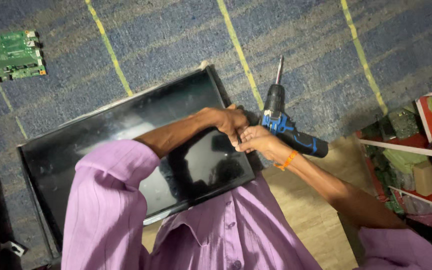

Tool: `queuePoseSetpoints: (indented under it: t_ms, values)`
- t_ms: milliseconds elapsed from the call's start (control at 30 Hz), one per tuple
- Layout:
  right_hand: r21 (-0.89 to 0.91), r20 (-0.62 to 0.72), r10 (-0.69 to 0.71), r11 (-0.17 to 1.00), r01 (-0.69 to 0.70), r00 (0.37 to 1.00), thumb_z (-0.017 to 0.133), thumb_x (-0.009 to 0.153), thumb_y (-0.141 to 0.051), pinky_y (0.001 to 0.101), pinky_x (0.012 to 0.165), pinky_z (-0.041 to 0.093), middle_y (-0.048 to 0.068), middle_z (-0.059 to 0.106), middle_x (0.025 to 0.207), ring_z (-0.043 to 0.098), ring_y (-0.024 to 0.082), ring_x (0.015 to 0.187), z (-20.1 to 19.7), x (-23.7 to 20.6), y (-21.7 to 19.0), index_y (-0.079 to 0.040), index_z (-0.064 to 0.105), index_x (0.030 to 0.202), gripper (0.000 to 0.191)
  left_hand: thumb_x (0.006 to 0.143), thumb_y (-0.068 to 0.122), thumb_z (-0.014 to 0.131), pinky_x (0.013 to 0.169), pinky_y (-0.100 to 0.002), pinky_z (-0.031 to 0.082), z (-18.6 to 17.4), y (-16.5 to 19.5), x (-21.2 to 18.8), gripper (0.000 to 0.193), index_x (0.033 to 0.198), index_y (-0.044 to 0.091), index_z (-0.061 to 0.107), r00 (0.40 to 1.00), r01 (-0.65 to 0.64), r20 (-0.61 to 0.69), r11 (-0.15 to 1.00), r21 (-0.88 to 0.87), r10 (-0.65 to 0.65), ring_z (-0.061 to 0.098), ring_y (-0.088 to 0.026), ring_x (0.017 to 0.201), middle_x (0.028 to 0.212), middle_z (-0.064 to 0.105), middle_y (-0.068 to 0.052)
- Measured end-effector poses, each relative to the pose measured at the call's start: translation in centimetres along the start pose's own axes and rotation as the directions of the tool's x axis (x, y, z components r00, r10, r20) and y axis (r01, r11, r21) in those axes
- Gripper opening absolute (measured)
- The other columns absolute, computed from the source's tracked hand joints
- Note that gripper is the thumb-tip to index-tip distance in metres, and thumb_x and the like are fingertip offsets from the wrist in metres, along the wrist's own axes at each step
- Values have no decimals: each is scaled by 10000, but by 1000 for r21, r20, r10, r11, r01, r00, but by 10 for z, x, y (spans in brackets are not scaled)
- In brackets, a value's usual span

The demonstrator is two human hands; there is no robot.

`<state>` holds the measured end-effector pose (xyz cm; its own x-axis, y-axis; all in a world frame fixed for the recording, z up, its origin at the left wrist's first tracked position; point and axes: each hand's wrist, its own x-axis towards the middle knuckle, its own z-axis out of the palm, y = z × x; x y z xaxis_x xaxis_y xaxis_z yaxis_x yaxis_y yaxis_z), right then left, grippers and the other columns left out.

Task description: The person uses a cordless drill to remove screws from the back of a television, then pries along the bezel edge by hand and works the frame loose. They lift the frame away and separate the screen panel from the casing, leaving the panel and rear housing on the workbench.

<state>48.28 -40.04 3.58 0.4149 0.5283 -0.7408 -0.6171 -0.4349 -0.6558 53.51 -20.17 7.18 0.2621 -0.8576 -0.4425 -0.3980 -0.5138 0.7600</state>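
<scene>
Closest to me, my purple shirt (226, 235) fills the bottom of the view, its sleeves pushed up both arms. Just beyond my chest lies a flat black screen (126, 150), face up and glossy, tilted across the blue rug (176, 45) with one corner pointing away from me.

Both of my hands meet at the right edge of that screen, near its far corner. My left hand (228, 122) is curled shut, knuckles up, over the edge of the panel, and seems to pinch something small and dark; I cannot tell what it is. My right hand (256, 142), with an orange thread (287, 161) tied at the wrist, touches the left one from the side, fingers bent and pressed together at the same spot.

Just past my right hand, touching or nearly so, a blue and black cordless drill (286, 127) lies on its side on the rug, its bit pointing away from me. Neither hand grips it.

To the right stands a red shelf (426, 145) crammed with odds and ends. Farthest off, at the top left, a green circuit board (13, 54) lies on the rug, well apart from the screen.
</scene>
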Motion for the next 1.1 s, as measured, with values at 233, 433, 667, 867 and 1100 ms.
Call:
queuePoseSetpoints:
  t_ms: [233, 433, 667, 867, 1100]
  values:
    - [-134, -40, 22, 991, -28, 999, 841, 717, -20, 264, 558, 515, 28, 681, 728, 634, 109, 630, -2, -2, 0, -38, 672, 819, 197, 647, 419, 918, 968, -494, 363, 19, -13, 10, 474, 988, 134, 753, 994, -6, -110, 999, 36, 10, 634, -286, 1131, 1039, 762, -57]
    - [-140, -87, -151, 981, 138, 985, 821, 719, -1, 266, 628, 543, -1, 693, 771, 645, 80, 696, 9, -17, -1, -29, 647, 878, 237, 666, 399, 906, 955, -470, 356, 27, -16, 3, 450, 910, 89, 691, 961, -111, -251, 994, 20, 113, 540, -305, 1140, 1011, 672, -73]
    - [-387, -197, -277, 903, 185, 941, 830, 765, -50, 290, 745, 574, 7, 703, 831, 679, 106, 787, 19, -26, -6, -15, 650, 988, 289, 727, 495, 877, 944, -462, 348, 10, -8, -42, 478, 893, 95, 673, 911, -58, -395, 984, 169, 121, 528, -275, 1131, 993, 631, -70]
    - [-159, -164, -363, 928, 338, 917, 791, 813, -102, 264, 775, 544, -8, 684, 918, 647, 102, 858, 27, 5, -41, -53, 635, 1101, 331, 682, 451, 868, 936, -472, 376, -39, -35, -59, 409, 930, 141, 767, 923, 33, -380, 972, 234, 60, 625, -273, 1069, 962, 722, -50]
    - [66, 45, -151, 987, 148, 987, 842, 825, -102, 280, 645, 459, 28, 669, 839, 605, 135, 743, 11, 28, -88, -20, 692, 946, 209, 598, 439, 897, 915, -429, 475, -57, -39, -35, 382, 871, 198, 782, 985, 43, -164, 999, -12, -45, 724, -200, 875, 864, 768, 34]
